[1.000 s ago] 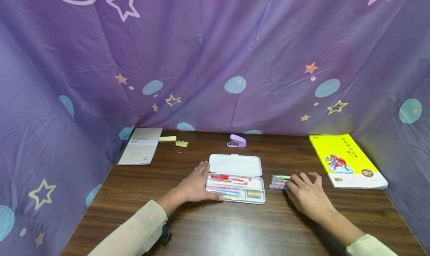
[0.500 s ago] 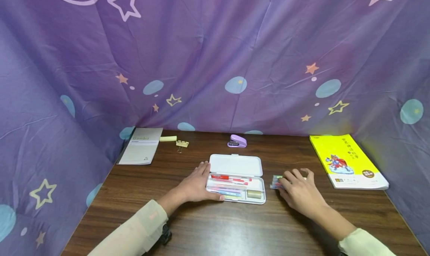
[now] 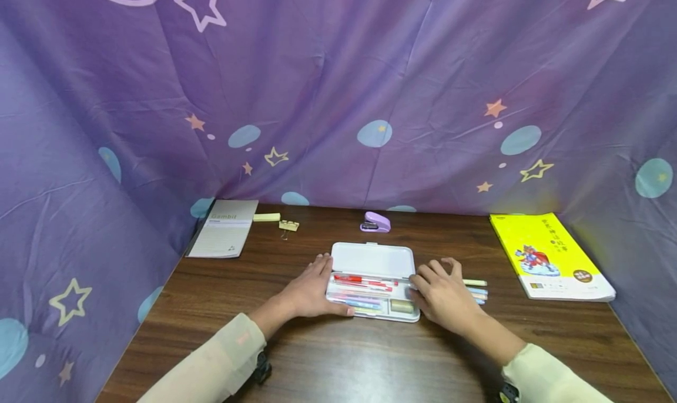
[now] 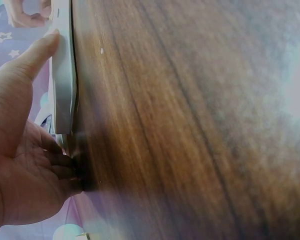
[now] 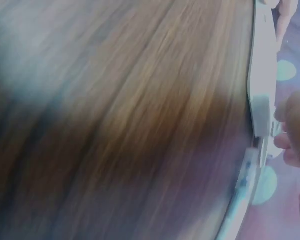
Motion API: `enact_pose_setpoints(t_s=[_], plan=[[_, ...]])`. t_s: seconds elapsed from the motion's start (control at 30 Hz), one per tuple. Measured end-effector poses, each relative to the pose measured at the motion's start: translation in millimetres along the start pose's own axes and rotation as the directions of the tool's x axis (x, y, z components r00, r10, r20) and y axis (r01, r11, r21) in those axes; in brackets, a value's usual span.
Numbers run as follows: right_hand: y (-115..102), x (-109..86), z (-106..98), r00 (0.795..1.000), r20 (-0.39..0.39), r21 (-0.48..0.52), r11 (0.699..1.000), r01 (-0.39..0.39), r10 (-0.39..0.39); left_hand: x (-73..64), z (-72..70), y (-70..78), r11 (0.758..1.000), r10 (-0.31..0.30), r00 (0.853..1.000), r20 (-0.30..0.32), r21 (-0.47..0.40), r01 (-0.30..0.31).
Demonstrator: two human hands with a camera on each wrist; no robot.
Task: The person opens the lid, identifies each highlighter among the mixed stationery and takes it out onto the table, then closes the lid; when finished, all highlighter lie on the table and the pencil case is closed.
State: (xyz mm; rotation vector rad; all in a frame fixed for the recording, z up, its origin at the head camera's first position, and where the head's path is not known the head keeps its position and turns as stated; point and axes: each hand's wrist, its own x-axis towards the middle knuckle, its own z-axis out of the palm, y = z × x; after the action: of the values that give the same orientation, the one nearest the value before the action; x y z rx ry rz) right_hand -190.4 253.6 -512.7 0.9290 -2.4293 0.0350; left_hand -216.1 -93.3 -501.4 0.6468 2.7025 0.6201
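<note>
A white pencil case (image 3: 372, 261) lies with its lid folded back, holding red pens (image 3: 354, 281), pastel pens and a gold block (image 3: 402, 306). My left hand (image 3: 312, 288) rests against its left end, the straight thumb along the front edge, as the left wrist view also shows. At the opposite end is my right hand (image 3: 441, 291), its bent fingertips over the case's rim. Whether they pinch anything is hidden. Beneath that hand lie several pastel pens (image 3: 480, 293), their right ends showing; a clear bluish edge (image 5: 242, 192) appears beside the case in the right wrist view.
Behind the case stands a purple stapler (image 3: 376, 221). A notebook (image 3: 222, 229), a pale yellow bar (image 3: 267, 217) and a binder clip (image 3: 288, 225) lie at the back left. On the right is a yellow book (image 3: 550, 253). Purple cloth (image 3: 296, 97) surrounds the wooden table (image 3: 338, 362).
My right hand has slid left from over the pastel pens to the case's right end, uncovering the pens' right ends. The left hand and the case have stayed put.
</note>
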Motion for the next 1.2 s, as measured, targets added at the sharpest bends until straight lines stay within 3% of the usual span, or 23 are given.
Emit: enact_pose_setpoints(t_s=[0.4, 0.8, 1.2], plan=[[-18, 15.1, 13, 0.999, -0.02, 0.027, 0.999, 0.039, -0.039, -0.2, 0.4, 0.2, 1.0, -0.004, 1.0, 0.002, -0.004, 0.004], [-32, 17.7, 17, 0.998, 0.041, 0.037, 0.999, 0.038, -0.04, -0.8, -0.7, 0.2, 1.0, -0.002, 1.0, 0.005, -0.005, 0.002], [-42, 21.4, 20, 0.999, -0.005, 0.083, 0.996, 0.036, -0.035, -0.3, -0.2, -0.7, 1.0, -0.003, 1.0, 0.003, -0.008, 0.003]])
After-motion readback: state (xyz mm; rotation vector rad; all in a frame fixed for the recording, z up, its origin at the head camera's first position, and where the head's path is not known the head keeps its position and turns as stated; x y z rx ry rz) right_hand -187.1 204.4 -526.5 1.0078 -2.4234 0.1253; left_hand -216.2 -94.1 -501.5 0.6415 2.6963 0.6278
